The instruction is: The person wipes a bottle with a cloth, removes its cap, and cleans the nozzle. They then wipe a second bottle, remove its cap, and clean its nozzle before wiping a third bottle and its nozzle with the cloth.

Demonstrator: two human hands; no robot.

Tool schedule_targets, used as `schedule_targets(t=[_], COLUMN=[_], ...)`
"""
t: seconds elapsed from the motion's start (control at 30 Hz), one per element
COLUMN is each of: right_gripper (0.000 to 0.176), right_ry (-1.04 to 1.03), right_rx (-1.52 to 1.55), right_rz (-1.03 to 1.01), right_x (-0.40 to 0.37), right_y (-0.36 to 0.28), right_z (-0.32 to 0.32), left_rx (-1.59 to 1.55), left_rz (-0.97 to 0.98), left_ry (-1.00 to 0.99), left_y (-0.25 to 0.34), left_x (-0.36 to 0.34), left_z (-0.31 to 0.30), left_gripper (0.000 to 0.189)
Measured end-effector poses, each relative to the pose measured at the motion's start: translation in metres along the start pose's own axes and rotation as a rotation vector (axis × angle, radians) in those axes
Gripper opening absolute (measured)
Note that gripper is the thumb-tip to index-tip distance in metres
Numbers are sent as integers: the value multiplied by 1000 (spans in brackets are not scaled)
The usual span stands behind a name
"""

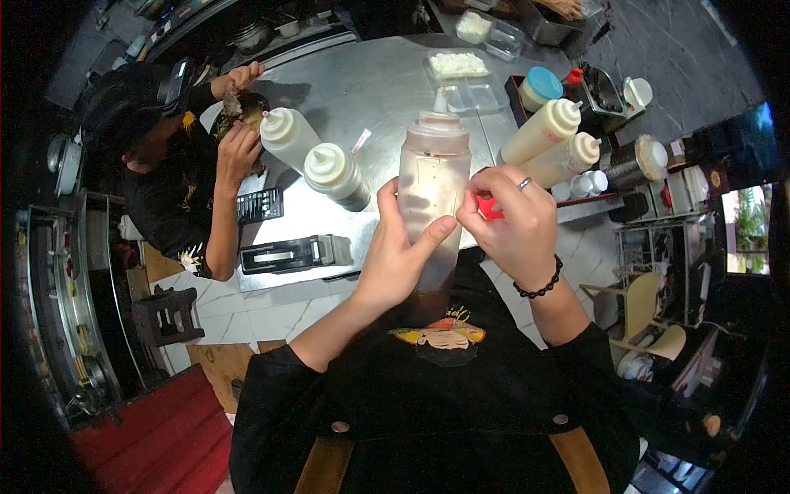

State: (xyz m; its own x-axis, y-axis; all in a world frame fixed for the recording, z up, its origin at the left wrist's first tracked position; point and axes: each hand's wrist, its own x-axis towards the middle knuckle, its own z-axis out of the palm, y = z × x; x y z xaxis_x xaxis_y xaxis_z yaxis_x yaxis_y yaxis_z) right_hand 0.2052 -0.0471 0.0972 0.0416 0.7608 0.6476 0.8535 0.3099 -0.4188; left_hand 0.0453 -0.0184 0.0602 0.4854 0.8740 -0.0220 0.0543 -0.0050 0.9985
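My left hand (pixel 393 262) wraps round a clear squeeze bottle (pixel 436 189), upright close in front of my apron. Dark liquid shows in its lower part, and a pale nozzle cap tops it. My right hand (pixel 514 218), with a ring and a beaded bracelet, has its fingers pinched at the bottle's right side; I cannot tell what they hold. Just behind those fingers shows a red object (pixel 489 207), partly hidden. Left of the bottle stand two white-capped squeeze bottles, one nearer (pixel 336 177) and one farther (pixel 288 136).
On the steel table (pixel 370 90) lie a tape dispenser (pixel 288 255) and a dark calculator-like device (pixel 259 204). Filled squeeze bottles (pixel 543 132) and a blue-lidded tub (pixel 541 86) stand right. Clear containers (pixel 461 66) sit at the back. A person (pixel 164 165) works at left over a bowl.
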Motion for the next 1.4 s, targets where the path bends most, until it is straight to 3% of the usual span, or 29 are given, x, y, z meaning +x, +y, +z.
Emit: schedule_targets(t=[0.47,0.57,0.63,0.8,0.9,1.03,1.27,1.37,1.4], right_gripper=[12,12,9,23,29,17,12,10,15], right_ry=[8,153,175,64,156,184,91,226,245], right_rx=[191,194,410,299,385,374,258,925,1111], right_rz=[85,199,468,118,209,221,205,609,652], right_x=[-3,-8,-11,-8,-22,-23,-20,-21,-24], right_y=[19,34,49,12,10,5,12,24,41], right_z=[6,10,2,0,17,18,26,38,43], left_rx=[-49,-125,-145,-147,-186,-148,-188,-303,-365], left_rz=[43,-27,5,-10,-13,-4,5,-6,20], left_ry=[9,31,61,55,74,71,45,45,15], left_y=[-8,-7,-12,-13,-16,-17,-19,-29,-34], left_x=[5,3,3,5,5,3,5,7,7], left_z=[5,4,2,4,7,6,9,6,4], left_gripper=[66,66,66,67,67,66,60,62,64])
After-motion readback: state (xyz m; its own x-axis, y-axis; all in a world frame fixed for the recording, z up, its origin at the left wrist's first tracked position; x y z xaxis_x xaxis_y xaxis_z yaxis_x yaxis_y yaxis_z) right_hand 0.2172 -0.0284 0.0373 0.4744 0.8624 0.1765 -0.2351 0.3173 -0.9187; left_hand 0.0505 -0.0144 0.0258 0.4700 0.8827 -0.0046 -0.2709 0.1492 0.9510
